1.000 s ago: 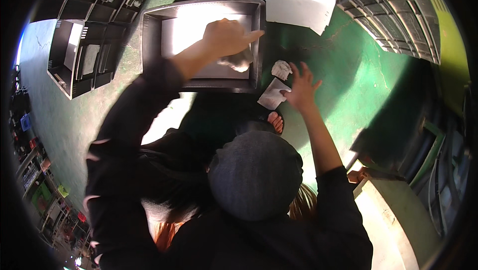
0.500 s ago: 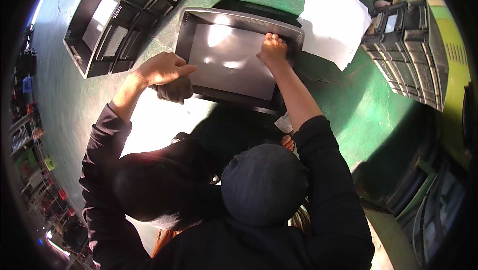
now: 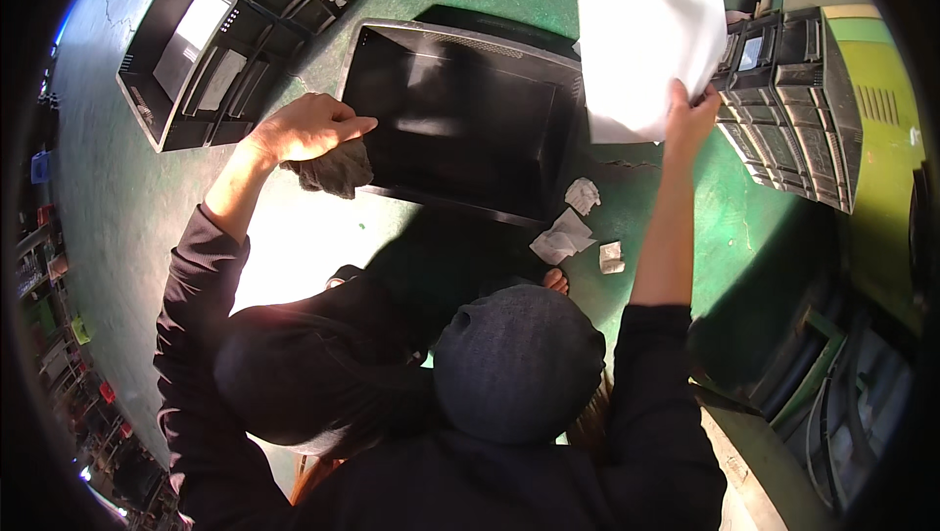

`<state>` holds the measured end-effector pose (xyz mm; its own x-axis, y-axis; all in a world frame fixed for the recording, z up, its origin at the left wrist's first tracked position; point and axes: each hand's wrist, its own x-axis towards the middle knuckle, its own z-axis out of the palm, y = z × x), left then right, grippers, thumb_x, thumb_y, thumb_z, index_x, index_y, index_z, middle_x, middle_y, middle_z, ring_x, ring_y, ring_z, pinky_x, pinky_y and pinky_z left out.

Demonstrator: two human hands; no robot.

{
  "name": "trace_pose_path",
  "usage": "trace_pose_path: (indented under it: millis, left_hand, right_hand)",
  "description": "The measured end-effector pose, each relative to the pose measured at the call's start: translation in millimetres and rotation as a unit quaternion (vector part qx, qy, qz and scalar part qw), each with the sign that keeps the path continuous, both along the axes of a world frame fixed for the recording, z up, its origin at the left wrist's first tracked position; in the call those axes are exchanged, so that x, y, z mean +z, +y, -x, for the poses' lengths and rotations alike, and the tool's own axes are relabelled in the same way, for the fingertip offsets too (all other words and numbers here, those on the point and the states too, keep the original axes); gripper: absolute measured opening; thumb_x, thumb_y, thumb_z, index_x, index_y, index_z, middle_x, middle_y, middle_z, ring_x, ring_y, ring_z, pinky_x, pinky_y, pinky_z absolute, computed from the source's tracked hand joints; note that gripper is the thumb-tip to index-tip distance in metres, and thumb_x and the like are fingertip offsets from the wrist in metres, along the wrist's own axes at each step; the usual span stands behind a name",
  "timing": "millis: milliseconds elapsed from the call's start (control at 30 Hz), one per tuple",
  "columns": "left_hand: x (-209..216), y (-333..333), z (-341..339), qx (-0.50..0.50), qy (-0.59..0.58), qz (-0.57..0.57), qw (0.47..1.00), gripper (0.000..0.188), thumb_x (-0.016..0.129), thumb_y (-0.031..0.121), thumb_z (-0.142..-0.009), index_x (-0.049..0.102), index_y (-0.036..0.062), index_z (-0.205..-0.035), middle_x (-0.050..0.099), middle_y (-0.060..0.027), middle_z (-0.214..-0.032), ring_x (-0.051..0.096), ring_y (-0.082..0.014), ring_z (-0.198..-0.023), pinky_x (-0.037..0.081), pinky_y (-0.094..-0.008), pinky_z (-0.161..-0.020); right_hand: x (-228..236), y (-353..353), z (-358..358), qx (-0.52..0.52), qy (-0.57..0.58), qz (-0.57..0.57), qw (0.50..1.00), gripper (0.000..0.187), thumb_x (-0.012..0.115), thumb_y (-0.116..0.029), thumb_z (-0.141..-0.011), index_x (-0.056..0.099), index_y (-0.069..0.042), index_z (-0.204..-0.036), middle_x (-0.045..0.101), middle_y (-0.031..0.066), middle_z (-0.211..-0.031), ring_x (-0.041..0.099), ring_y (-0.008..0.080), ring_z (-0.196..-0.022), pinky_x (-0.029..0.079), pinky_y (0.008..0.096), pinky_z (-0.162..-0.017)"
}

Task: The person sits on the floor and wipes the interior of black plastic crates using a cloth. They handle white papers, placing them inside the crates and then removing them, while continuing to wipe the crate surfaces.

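My left hand is closed round a crumpled dark cloth, beside the left edge of a black plastic crate. The crate lies on the green floor with its opening towards me, and its dark inside shows patches of light. To the right of the crate, my right hand pinches the near edge of a large white sheet between thumb and fingers. Other paper under that sheet, if any, is hidden.
Crumpled paper scraps lie on the floor near the crate's front right corner. Stacked black crates stand at the upper left and at the right, beside a yellow-green panel. My knees are close below.
My right hand has moved from inside the crate to the right and now holds the white sheet. The grey sheet-like lining in the crate is gone. My left hand stays on the cloth, slightly shifted.
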<state>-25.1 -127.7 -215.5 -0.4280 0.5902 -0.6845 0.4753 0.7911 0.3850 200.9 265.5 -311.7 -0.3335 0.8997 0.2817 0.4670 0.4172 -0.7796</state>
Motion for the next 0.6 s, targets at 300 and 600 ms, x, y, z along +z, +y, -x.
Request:
trace_pose_path:
  millis: [300, 600]
  left_hand:
    - [-27, -48, 32, 0.229, -0.172, -0.31, 0.906, 0.056, 0.053, 0.052, -0.085, 0.064, -0.0018, -0.099, 0.066, -0.0136, -0.092, 0.062, -0.0204, -0.089, 0.047, -0.031, -0.081]
    - [62, -53, 66, 0.41, -0.098, -0.409, 0.809, 0.047, 0.061, 0.037, -0.083, 0.054, 0.0039, -0.116, 0.057, -0.0072, -0.111, 0.053, -0.0162, -0.103, 0.041, -0.0296, -0.092]
  right_hand:
    - [-12, -66, -6, 0.202, -0.103, -0.201, 0.953, 0.064, 0.07, -0.029, -0.072, 0.044, -0.001, -0.123, 0.051, 0.0148, -0.116, 0.049, 0.0303, -0.106, 0.041, 0.0424, -0.088]
    - [-10, -203, -56, 0.453, -0.248, -0.162, 0.841, 0.027, 0.069, -0.032, -0.074, 0.057, -0.009, -0.083, 0.059, 0.0058, -0.069, 0.057, 0.0242, -0.061, 0.044, 0.0365, -0.065]
